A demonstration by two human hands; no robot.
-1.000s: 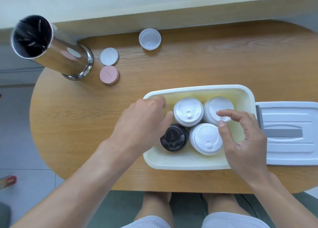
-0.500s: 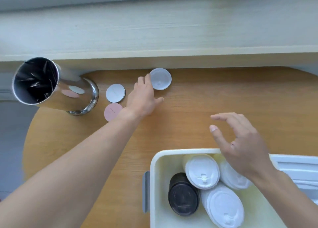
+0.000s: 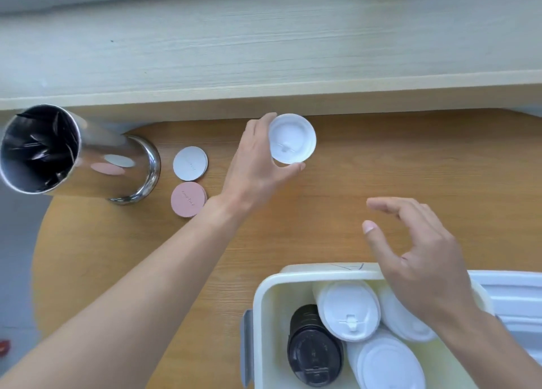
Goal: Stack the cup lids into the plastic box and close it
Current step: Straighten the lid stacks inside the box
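I take this for a café or drinks counter: stacks of white and black takeaway cup lids [image 3: 347, 312] fill a cream plastic box [image 3: 265, 306] on a rounded wooden worktop [image 3: 381, 160], beside a tall steel canister [image 3: 73, 154] and round coasters [image 3: 190, 163].

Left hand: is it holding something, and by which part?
The left hand holds a white cup lid by its rim, fingers and thumb on opposite edges. The right hand holds nothing.
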